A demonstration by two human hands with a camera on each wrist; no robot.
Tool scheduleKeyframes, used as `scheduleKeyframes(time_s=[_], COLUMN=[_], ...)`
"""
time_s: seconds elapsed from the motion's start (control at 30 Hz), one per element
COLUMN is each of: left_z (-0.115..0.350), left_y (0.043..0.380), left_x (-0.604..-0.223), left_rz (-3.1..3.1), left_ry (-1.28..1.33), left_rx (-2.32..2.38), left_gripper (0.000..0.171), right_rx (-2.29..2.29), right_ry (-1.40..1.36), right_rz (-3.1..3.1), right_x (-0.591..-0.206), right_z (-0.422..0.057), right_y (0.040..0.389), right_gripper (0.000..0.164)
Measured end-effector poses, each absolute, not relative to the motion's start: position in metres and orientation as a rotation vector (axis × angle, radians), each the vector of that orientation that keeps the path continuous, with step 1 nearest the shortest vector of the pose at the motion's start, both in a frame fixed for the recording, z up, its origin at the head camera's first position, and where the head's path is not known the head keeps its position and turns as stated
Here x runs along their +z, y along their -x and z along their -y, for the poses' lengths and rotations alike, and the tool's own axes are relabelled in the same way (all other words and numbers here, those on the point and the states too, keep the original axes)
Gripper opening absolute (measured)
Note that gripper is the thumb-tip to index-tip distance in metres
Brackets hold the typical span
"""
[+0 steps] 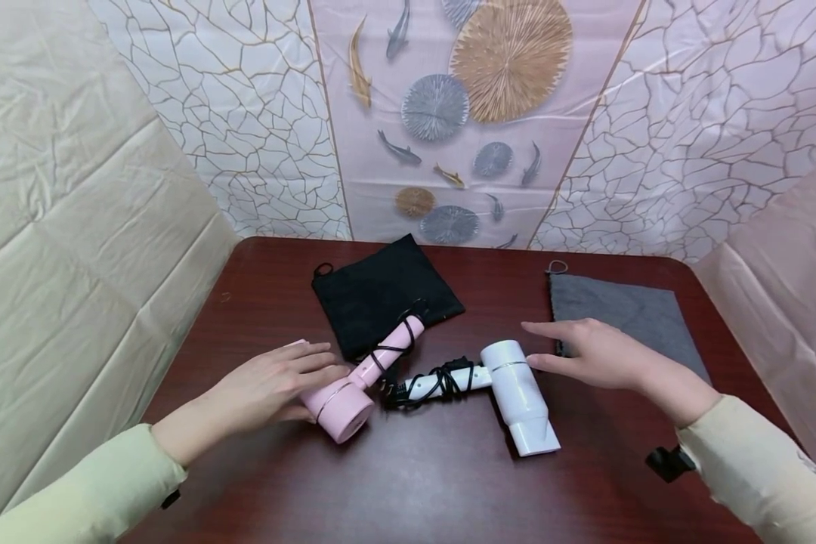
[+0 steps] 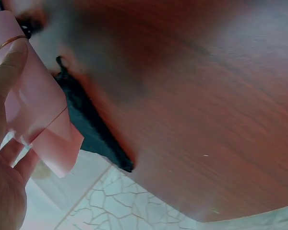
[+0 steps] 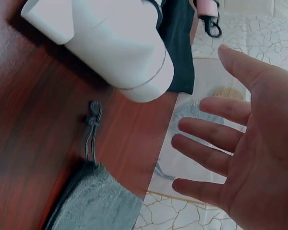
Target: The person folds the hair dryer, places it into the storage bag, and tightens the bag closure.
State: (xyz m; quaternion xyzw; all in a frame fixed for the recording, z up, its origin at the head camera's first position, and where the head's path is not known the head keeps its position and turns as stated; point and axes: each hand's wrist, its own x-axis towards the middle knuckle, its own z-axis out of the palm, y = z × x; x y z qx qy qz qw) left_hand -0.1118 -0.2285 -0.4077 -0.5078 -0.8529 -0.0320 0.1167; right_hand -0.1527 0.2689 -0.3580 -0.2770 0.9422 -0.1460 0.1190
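A pink hair dryer lies left of the table's middle, a black cord wound round its handle. My left hand holds its barrel, partly covering it; in the left wrist view, thumb and fingers lie on opposite sides of the pink barrel. To the right is a white hair dryer, its handle pointing left under a bundled black cord. Fingers spread, my right hand hovers beside the white barrel. The right wrist view shows nothing in that hand, apart from the white dryer.
Behind the pink dryer lies a black drawstring pouch, partly beneath its handle end. A grey drawstring pouch lies at the right, partly behind my right hand. Patterned cloth hangs behind the brown table.
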Motion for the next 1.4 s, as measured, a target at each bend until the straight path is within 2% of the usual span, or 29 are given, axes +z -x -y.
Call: scheduleKeyframes(time_s=[0.33, 0.6, 1.03, 1.4], left_z=[0.199, 0.175, 0.144, 0.133], left_y=[0.121, 0.122, 0.116, 0.115], left_x=[-0.401, -0.394, -0.385, -0.383], left_rz=[2.487, 2.451, 2.341, 2.137], left_ry=[1.405, 1.350, 1.347, 1.321], left_rx=[-0.158, -0.137, -0.099, 0.022], left_gripper=[0.073, 0.075, 0.076, 0.074], right_rx=[-0.725, -0.929, -1.449, -1.666], right_ry=[0.782, 0.743, 0.548, 0.607], right_rz=[-2.715, -2.640, -2.450, -2.427], right_x=[-0.359, -0.367, -0.376, -0.373], right_z=[-0.242, -0.210, -0.177, -0.169], right_y=[0.156, 0.163, 0.169, 0.165], right_gripper=[0.080, 0.085, 0.088, 0.083])
